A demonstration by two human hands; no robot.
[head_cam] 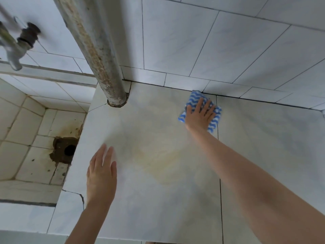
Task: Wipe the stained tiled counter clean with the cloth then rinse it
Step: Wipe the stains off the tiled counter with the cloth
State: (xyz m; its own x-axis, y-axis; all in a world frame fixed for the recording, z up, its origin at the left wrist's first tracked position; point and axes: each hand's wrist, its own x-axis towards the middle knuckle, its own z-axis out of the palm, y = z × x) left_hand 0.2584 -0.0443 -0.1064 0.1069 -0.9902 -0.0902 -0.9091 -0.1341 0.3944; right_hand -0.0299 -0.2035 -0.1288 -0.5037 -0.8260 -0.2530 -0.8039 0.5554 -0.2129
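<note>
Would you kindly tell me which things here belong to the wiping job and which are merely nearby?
Belonging to the job:
blue-and-white wavy-striped cloth under the right hand
yellowish-stained pale tiled counter
grey metal tap, for rinsing
tiled sink basin

Merely nearby:
rusty grey vertical pipe
left hand, resting flat

A grey pipe point(95, 50), rusted and flaking along its length, runs down through the top left and meets the surface at a ringed base. Behind it stands a wall point(228, 41) of pale marbled tiles with dark grout lines. At the far left a metal tap point(16, 50) sticks out, blurred, with a dark collar at its joint. Below it sits a tiled basin point(22, 131), its grout discoloured, with brown rust stains and specks around a dark round drain point(70, 150).
</note>
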